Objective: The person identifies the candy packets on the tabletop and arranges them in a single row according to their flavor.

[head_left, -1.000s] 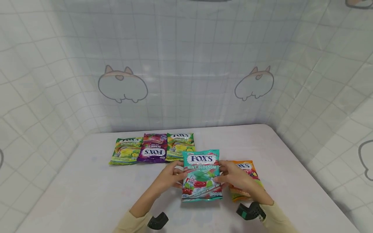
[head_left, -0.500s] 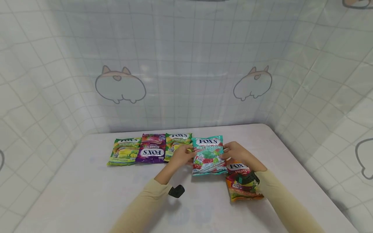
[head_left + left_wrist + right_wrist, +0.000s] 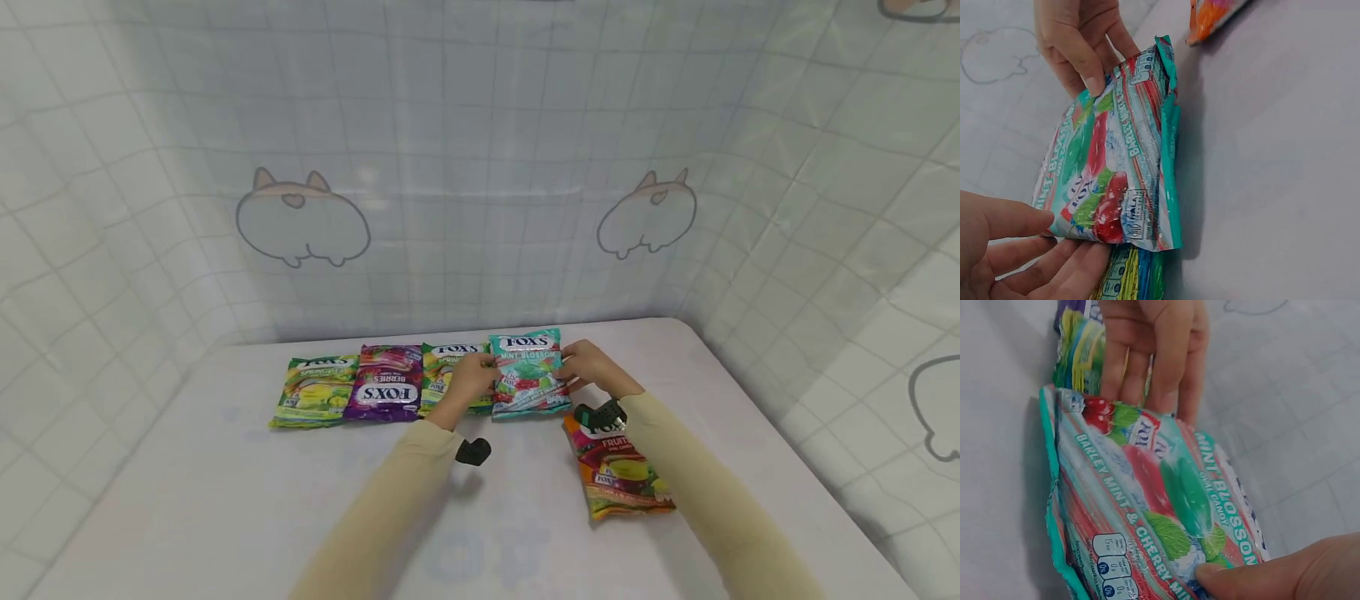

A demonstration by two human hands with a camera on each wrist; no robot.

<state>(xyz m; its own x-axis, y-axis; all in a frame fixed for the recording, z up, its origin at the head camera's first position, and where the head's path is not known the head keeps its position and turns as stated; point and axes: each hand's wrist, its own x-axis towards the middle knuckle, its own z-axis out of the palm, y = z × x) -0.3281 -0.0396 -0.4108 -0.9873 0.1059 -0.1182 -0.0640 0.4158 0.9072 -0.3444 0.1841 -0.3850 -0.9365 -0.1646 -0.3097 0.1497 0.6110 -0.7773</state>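
A teal Fox's Mint Blossom candy bag [image 3: 528, 375] is held between both hands at the right end of a row of bags. My left hand [image 3: 472, 379] grips its left edge, thumb on the front and fingers behind, as the left wrist view shows. On the opposite edge, my right hand [image 3: 592, 367] pinches the bag the same way, its thumb [image 3: 1241, 575] on the printed front. Right beside the teal bag lies a green-yellow Spring Tea candy bag [image 3: 438, 375], partly covered by my left hand.
Further left in the row lie a purple Berries bag [image 3: 386, 383], printed upside down, and another Spring Tea bag [image 3: 315, 392]. An orange-red Fruits bag [image 3: 622, 471] lies nearer, partly under the right forearm. A patterned sheet [image 3: 480, 208] rises behind the white table [image 3: 225, 500].
Both hands have carried the teal bag away from the body, from the table's middle up to the back row beside the Spring Tea bag. The Fruits bag is more exposed.
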